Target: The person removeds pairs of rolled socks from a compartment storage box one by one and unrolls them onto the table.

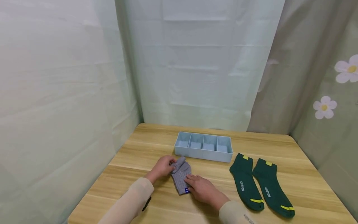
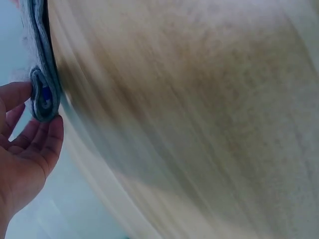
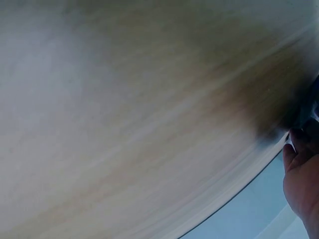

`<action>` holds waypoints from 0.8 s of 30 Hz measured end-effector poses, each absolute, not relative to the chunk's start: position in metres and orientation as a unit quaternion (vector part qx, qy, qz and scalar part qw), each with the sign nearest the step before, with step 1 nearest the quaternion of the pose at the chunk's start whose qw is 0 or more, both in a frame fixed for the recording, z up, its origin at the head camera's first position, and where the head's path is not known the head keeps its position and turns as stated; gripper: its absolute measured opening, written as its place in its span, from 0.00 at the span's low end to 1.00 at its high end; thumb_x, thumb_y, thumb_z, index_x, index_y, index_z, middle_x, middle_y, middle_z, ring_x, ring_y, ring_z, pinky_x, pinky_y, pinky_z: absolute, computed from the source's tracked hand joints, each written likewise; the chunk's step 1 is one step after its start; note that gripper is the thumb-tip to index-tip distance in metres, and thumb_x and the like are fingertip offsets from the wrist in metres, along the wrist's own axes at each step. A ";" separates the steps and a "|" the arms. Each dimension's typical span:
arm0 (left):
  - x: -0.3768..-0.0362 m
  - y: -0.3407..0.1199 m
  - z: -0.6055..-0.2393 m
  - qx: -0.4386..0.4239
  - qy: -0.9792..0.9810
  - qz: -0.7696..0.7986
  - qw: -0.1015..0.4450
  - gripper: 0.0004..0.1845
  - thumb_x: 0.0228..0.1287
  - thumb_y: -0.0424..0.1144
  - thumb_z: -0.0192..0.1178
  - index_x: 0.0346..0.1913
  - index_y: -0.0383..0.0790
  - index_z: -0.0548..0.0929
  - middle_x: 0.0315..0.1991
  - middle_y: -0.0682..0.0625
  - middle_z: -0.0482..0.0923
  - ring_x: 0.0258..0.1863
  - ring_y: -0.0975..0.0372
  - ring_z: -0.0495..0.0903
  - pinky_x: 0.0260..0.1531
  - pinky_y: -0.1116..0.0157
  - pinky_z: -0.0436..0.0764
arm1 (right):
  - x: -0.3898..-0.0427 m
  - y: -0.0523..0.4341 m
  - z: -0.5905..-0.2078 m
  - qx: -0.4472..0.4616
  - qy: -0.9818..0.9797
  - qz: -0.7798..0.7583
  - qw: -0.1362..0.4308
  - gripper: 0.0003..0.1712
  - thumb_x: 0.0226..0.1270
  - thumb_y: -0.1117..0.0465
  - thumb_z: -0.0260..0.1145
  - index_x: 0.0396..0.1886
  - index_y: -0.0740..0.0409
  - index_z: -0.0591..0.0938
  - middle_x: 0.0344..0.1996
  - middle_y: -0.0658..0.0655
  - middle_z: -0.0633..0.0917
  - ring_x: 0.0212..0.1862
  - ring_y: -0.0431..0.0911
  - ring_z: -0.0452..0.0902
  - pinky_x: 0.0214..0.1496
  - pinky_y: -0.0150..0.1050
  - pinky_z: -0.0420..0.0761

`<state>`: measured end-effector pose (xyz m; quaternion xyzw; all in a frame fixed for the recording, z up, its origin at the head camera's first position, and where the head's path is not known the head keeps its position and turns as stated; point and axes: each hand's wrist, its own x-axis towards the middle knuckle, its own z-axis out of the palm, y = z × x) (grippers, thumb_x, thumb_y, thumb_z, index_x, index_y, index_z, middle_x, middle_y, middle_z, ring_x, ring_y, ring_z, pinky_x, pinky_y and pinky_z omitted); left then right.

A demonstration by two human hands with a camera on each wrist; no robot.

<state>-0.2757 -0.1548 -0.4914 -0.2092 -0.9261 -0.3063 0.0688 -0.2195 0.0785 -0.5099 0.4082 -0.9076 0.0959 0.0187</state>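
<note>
A grey sock bundle (image 1: 181,179) with a small blue label lies on the wooden table, its far end rolled over. My left hand (image 1: 164,166) pinches that rolled end between thumb and fingers. In the left wrist view the grey roll (image 2: 45,102) appears end-on, layers coiled, with my left hand (image 2: 27,149) around it. Near the label, my right hand (image 1: 202,187) rests on the sock with fingers extended. Only part of the right hand (image 3: 304,181) shows at the edge of the right wrist view, where the sock is dark and mostly hidden.
Behind the sock stands a light blue organizer box (image 1: 203,153) with several compartments in a row. Two dark green socks (image 1: 247,182) with yellow marks lie flat side by side at the right. Pale curtains surround the wooden table (image 1: 131,168).
</note>
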 end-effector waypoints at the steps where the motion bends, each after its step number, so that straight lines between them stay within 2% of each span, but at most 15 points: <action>1: -0.276 -0.154 -0.491 -0.214 -0.927 -0.300 0.071 0.08 0.52 0.27 0.70 0.37 0.32 0.84 0.34 0.43 0.82 0.37 0.52 0.81 0.41 0.53 0.80 | -0.219 0.079 -0.509 0.408 -0.908 0.095 0.017 0.23 0.73 0.59 0.61 0.64 0.60 0.78 0.65 0.59 0.76 0.67 0.50 0.71 0.67 0.49 0.70; 6: -0.277 -0.150 -0.496 -0.214 -0.934 -0.278 0.073 0.14 0.51 0.35 0.75 0.38 0.32 0.84 0.35 0.44 0.83 0.36 0.55 0.80 0.39 0.55 0.79 | -0.219 0.080 -0.508 0.415 -0.905 0.089 0.021 0.22 0.72 0.60 0.61 0.63 0.58 0.80 0.65 0.59 0.77 0.66 0.51 0.72 0.66 0.50 0.71; 12: -0.280 -0.162 -0.499 -0.195 -0.922 -0.325 0.081 0.10 0.50 0.27 0.71 0.37 0.32 0.86 0.34 0.47 0.84 0.35 0.57 0.80 0.39 0.57 0.79 | -0.220 0.080 -0.509 0.428 -0.897 0.105 0.029 0.21 0.72 0.61 0.61 0.62 0.59 0.81 0.64 0.61 0.77 0.65 0.52 0.73 0.64 0.51 0.73; 19: -0.288 -0.172 -0.494 -0.133 -0.919 -0.372 0.014 0.10 0.54 0.27 0.69 0.40 0.34 0.88 0.35 0.49 0.85 0.35 0.62 0.79 0.43 0.59 0.80 | -0.223 0.080 -0.512 0.428 -0.897 0.110 0.028 0.21 0.72 0.60 0.61 0.62 0.58 0.81 0.64 0.60 0.77 0.66 0.51 0.73 0.65 0.49 0.72; 24: -0.292 -0.173 -0.496 -0.121 -0.918 -0.377 -0.002 0.09 0.55 0.27 0.69 0.40 0.33 0.88 0.34 0.48 0.85 0.34 0.63 0.78 0.43 0.60 0.80 | -0.223 0.081 -0.513 0.429 -0.895 0.115 0.032 0.21 0.72 0.61 0.62 0.62 0.58 0.81 0.64 0.61 0.77 0.65 0.51 0.73 0.64 0.48 0.73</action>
